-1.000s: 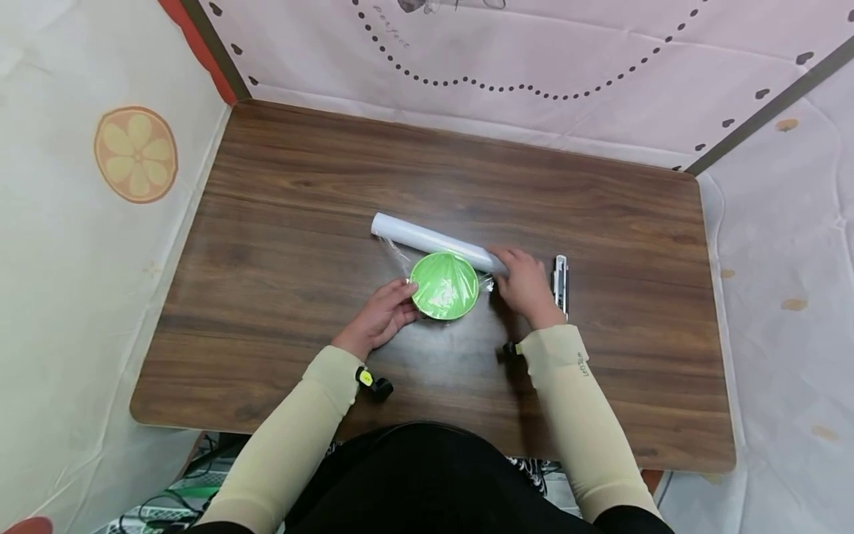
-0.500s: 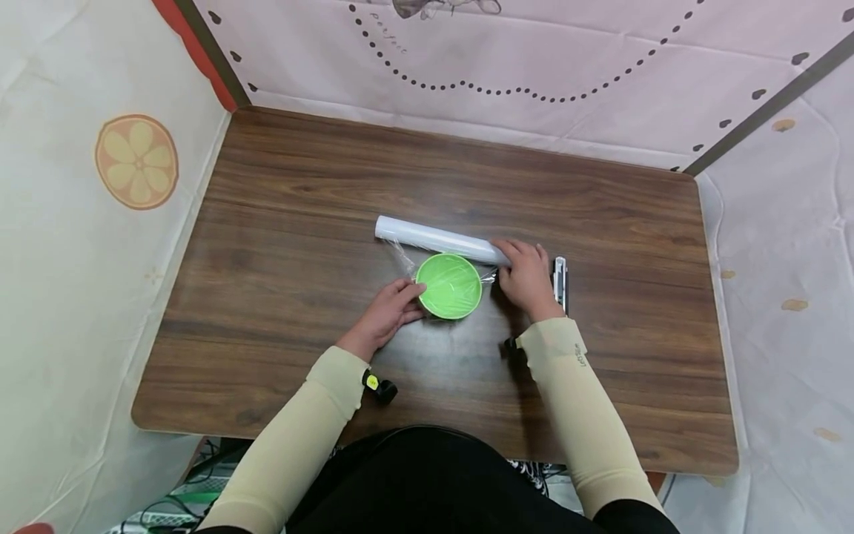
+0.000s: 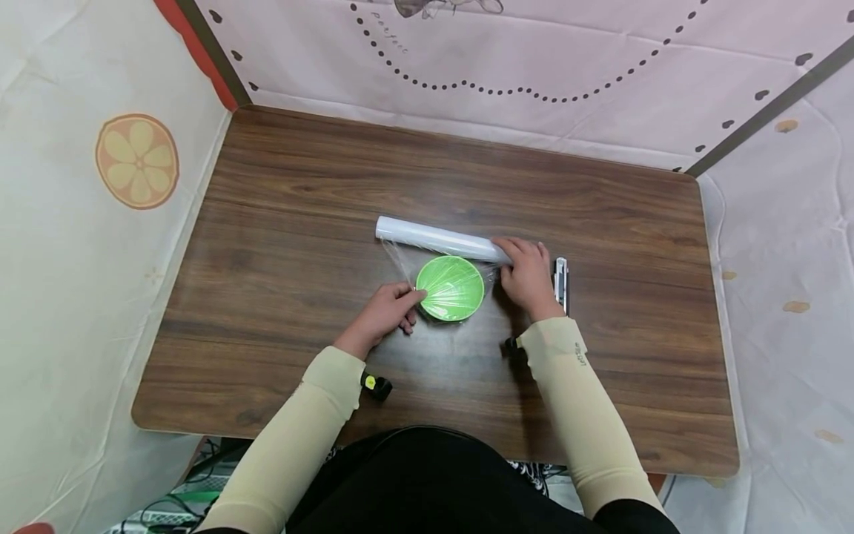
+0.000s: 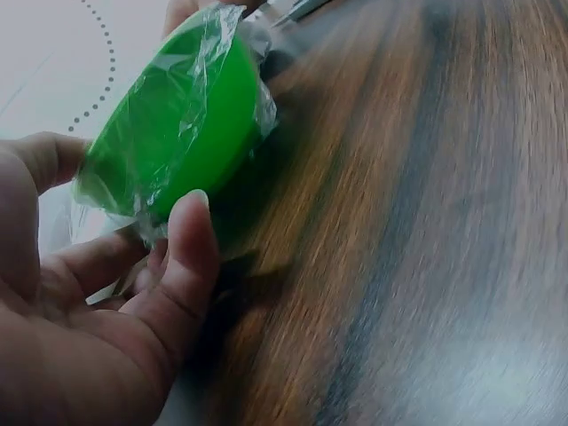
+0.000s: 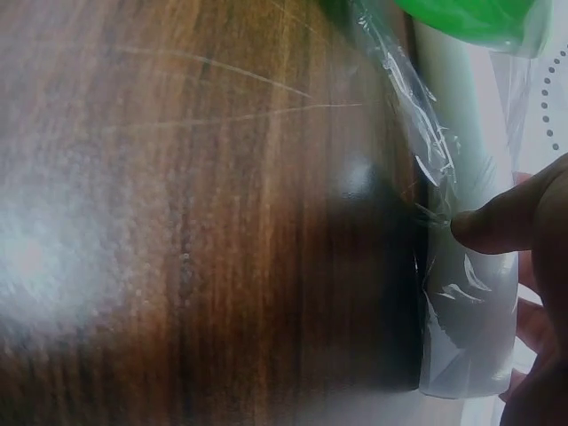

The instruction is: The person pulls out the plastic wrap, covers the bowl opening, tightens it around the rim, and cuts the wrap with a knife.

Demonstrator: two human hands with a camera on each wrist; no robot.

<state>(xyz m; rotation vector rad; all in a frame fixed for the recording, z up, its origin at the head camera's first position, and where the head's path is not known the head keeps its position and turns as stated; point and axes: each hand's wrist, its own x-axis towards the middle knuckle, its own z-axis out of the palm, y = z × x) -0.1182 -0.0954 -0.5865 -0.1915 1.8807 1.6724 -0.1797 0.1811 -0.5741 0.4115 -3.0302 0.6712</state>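
A green bowl (image 3: 451, 297) stands mid-table with clear plastic wrap (image 4: 191, 98) stretched over its mouth. In the head view, creases in the wrap fan out from the bowl's left rim, where my left hand (image 3: 383, 315) pinches the film. The left wrist view shows one fingertip on the rim and the other fingers lower, beside the bowl's wall. Behind the bowl lies a white roll of plastic wrap (image 3: 430, 236), its film running forward to the bowl. My right hand (image 3: 527, 278) grips the roll's right end, thumb on the near side and fingers on the far side.
Just right of my right hand lies a slim silver-and-black tool (image 3: 561, 285). The brown wooden table (image 3: 300, 185) is bounded by printed cloth walls (image 3: 467, 44) at the back and both sides. Its front edge is close to the person's body.
The bowl has shifted slightly right. My left hand has moved from holding the bowl's side to pinching the wrap at its rim, and the film looks tauter. The right hand stays on the roll.
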